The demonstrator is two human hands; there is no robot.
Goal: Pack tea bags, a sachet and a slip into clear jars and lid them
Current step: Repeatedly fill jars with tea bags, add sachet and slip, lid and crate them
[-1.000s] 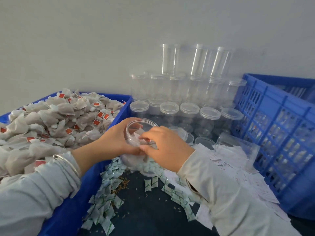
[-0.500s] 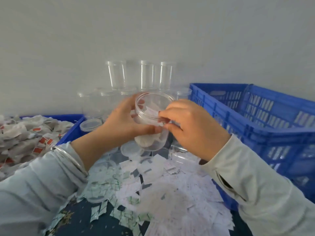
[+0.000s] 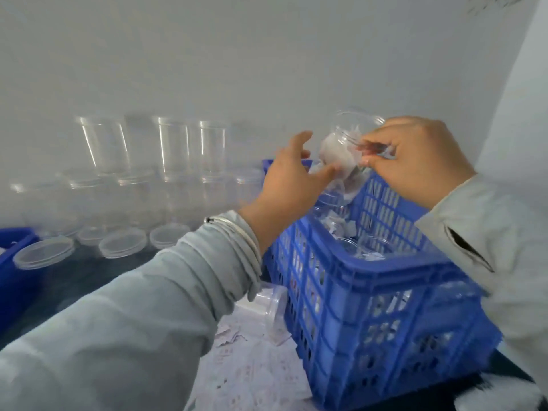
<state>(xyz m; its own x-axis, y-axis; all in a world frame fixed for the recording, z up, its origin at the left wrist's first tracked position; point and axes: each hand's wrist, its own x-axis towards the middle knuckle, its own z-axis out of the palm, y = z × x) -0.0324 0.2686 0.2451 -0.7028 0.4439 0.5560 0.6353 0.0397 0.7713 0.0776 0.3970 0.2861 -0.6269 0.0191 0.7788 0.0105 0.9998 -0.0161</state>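
Right hand is in the upper right of the frame, and its curled fingers pinch the rim of a clear jar. This jar is tilted and hangs in the air above the blue crate. White tea bags show through its side. I cannot tell if it has a lid on. Left hand is just beside the jar on its left, fingers spread and loose, with the thumb near the jar's side; it grips nothing. A silver bangle sits on the left wrist over a pale grey sleeve.

Below the jar, inside the crate, are more clear jars with white paper in them. One clear jar lies on its side just beside the crate's left wall, in the lower middle. Many white paper slips cover the worktop there. Flat clear lids lie on the dark worktop at the left. Behind them, empty jars are stacked against the grey wall, blurry. Part of another blue bin peeks in at the left edge.
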